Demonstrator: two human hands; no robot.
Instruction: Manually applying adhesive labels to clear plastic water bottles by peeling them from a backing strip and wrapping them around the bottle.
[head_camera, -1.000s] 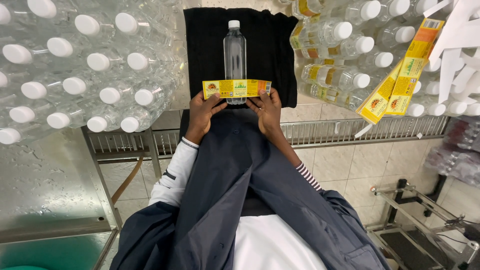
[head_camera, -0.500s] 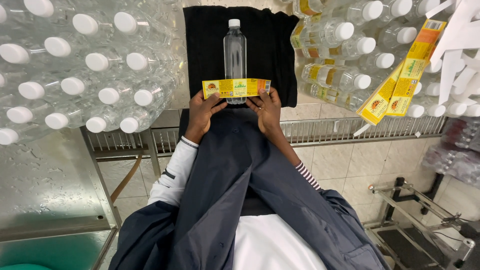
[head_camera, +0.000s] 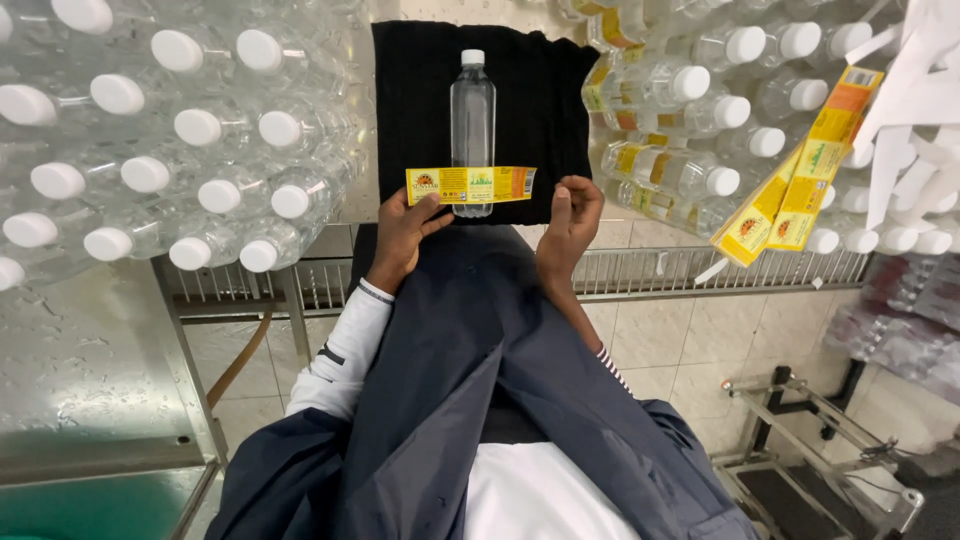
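left hand (head_camera: 400, 228) pinches the yellow label (head_camera: 470, 185) across the clear bottle (head_camera: 472, 120); right hand (head_camera: 568, 222) hovers loosely open, empty.

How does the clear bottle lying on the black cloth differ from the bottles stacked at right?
The clear plastic bottle on the black cloth lies alone, its body bare; a yellow label strip crosses its base, held by the left hand. The stacked bottles at right are piled together and already wear yellow labels. Both kinds are clear with white caps.
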